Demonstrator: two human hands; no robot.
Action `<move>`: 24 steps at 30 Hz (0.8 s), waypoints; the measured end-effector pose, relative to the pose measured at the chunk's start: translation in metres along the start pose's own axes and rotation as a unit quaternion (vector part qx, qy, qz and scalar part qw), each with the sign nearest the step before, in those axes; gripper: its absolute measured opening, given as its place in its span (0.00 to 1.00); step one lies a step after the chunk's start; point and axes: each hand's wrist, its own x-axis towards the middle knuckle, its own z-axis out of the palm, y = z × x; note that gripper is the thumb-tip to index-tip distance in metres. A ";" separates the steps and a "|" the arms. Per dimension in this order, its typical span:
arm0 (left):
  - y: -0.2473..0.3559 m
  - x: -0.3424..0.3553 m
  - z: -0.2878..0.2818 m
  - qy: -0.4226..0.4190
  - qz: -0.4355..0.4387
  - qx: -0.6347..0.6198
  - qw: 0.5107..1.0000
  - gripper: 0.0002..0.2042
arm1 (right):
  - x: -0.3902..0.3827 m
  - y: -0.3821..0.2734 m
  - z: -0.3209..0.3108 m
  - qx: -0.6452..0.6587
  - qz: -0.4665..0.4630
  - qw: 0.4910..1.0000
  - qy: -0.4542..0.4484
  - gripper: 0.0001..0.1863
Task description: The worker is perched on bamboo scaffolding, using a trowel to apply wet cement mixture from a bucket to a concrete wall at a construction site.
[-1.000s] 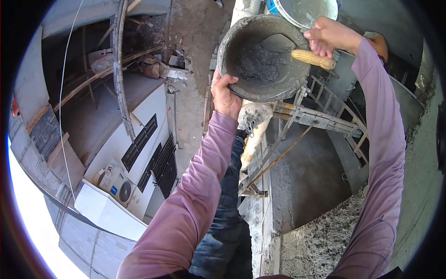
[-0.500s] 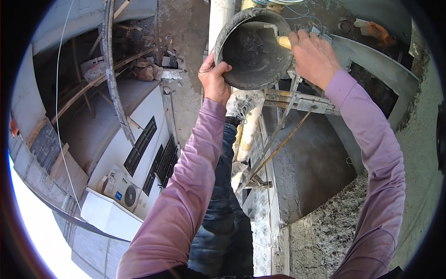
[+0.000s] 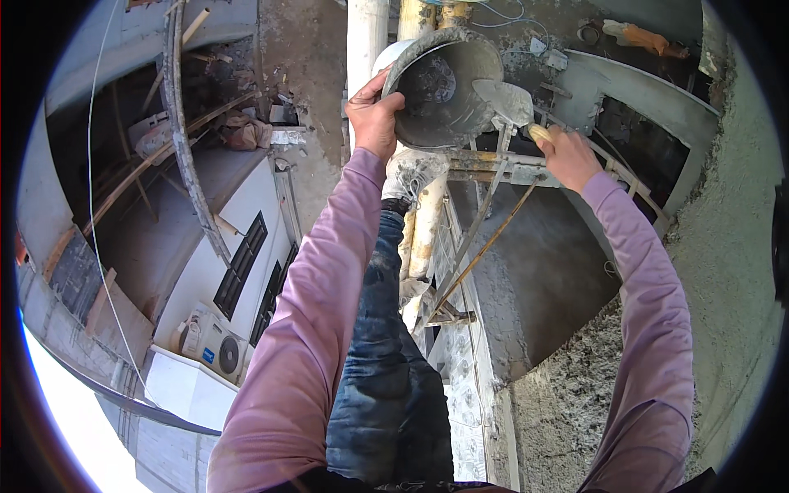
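I see the mortar pan (image 3: 444, 90) tilted, just right of my left hand (image 3: 374, 119), which clamps its rim. My right hand (image 3: 567, 156) is closed round a trowel (image 3: 514, 107) handle; blade inside pan's mouth.

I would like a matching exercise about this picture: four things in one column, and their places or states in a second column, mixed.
Things:
1. mortar pan
2. trowel
3. air conditioner unit
4. white pipe

Places or states:
A. far below, on a ledge
B. held by its rim in the left hand
C. upright, beside the left hand
D. held by its yellow handle in the right hand

Pairs: 1-B, 2-D, 3-A, 4-C
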 end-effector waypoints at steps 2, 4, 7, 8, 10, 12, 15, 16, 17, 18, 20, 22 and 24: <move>-0.003 0.001 -0.007 0.011 -0.022 0.021 0.999 0.25 | -0.012 -0.044 0.011 0.217 0.122 0.953 -0.175 0.21; -0.003 0.006 -0.006 -0.004 -0.004 0.034 0.999 0.26 | -0.003 -0.045 0.017 0.338 0.091 0.905 -0.243 0.21; 0.009 0.018 -0.012 0.011 -0.015 0.013 1.000 0.26 | 0.026 -0.058 0.008 0.180 0.023 0.983 -0.042 0.19; 0.007 0.024 -0.012 0.002 -0.014 0.004 1.000 0.25 | 0.046 -0.056 0.010 0.109 0.079 0.990 -0.039 0.19; 0.007 0.029 -0.007 0.000 -0.031 0.040 0.999 0.24 | 0.064 -0.076 0.012 0.079 0.110 0.991 -0.001 0.18; 0.014 0.036 -0.008 -0.026 -0.035 0.074 0.996 0.24 | 0.070 -0.101 0.015 0.081 0.120 0.989 0.037 0.17; 0.027 0.051 -0.016 -0.073 -0.053 0.113 0.990 0.24 | 0.060 -0.134 -0.009 0.079 0.026 0.992 0.090 0.14; 0.032 0.053 -0.018 -0.080 -0.061 0.123 0.987 0.24 | 0.055 -0.152 -0.011 0.057 -0.016 0.995 0.078 0.14; 0.035 0.057 -0.022 -0.086 -0.067 0.107 0.988 0.24 | 0.052 -0.161 -0.003 0.025 -0.065 0.992 0.101 0.15; 0.035 0.065 -0.021 -0.094 -0.063 0.089 0.990 0.24 | 0.047 -0.161 0.011 0.026 -0.065 0.992 0.103 0.15; 0.032 0.063 -0.024 -0.085 -0.069 0.107 0.988 0.23 | 0.031 -0.160 0.047 -0.056 -0.142 0.976 0.158 0.10; 0.032 0.064 -0.024 -0.076 -0.062 0.124 0.987 0.23 | 0.031 -0.132 0.068 0.007 -0.109 0.981 0.162 0.12; 0.035 0.069 -0.025 -0.076 -0.051 0.125 0.988 0.23 | 0.034 -0.108 0.072 0.074 -0.079 0.981 0.160 0.13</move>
